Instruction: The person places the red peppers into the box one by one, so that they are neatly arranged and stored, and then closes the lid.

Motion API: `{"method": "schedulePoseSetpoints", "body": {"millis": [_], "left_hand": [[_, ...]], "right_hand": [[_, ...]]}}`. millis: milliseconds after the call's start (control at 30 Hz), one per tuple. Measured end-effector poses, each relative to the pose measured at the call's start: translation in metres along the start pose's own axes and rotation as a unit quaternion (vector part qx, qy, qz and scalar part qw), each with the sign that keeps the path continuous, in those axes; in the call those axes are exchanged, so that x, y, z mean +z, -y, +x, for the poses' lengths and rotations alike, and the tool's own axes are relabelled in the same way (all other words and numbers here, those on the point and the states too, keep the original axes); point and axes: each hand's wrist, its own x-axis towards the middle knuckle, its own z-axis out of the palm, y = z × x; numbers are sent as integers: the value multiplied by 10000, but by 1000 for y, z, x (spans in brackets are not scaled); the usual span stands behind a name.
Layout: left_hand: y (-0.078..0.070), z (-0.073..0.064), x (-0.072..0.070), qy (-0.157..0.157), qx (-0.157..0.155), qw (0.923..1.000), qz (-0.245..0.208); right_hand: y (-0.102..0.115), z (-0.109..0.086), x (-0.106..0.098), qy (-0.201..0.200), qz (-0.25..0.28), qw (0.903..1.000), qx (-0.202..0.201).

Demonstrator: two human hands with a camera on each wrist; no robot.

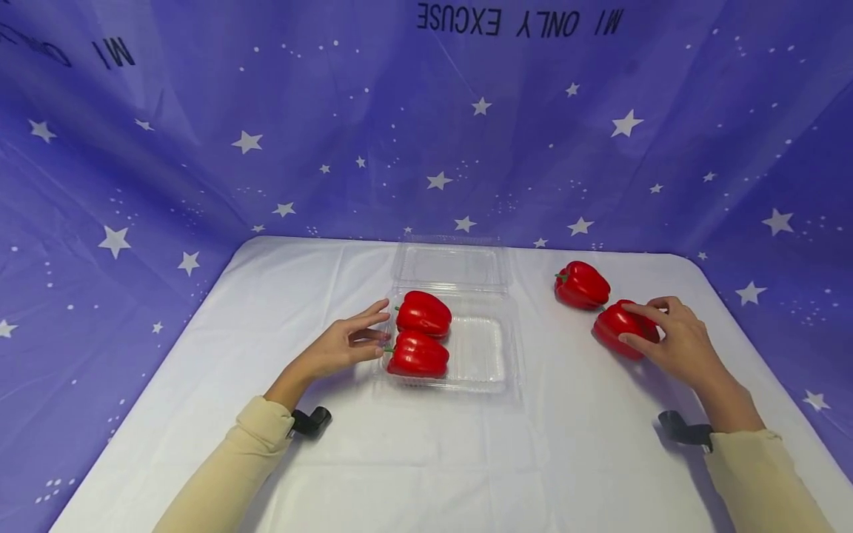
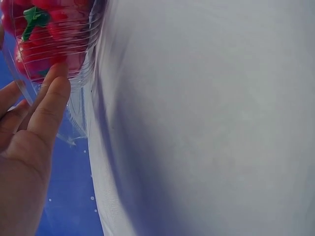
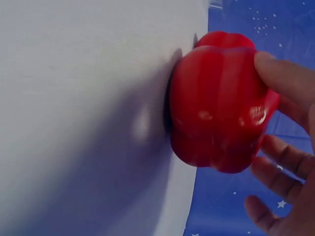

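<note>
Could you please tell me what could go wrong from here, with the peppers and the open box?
1. The right hand grips a pepper between thumb and fingers; its glossy skin might slip if lifted.
2. Another pepper lies close beside it and could be knocked and roll.
3. The left hand is at the left edge of the box, where two peppers lie; a bump there might shift them.

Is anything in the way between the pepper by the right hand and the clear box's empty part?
Just the clear box's side wall; otherwise only white cloth separates it from that pepper. The lid is open.
</note>
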Motion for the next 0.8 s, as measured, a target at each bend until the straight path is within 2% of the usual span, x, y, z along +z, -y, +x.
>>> {"method": "schedulePoseSetpoints", "body": {"millis": [233,400,667,800], "left_hand": [[-1,2,0,1,-19,10000,64],[-1,1,1,-2,-4,10000,27],[3,3,2,27,17,10000,19],[2,2,1,-8,25,10000,-15]], "right_hand": [[1,-1,4,190,560,9983,-14],[4,-3,4,275,547,9981,-97],[27,-17,2,556,714,9947,-479],[42,-22,4,694,562,9941,-610]]}}
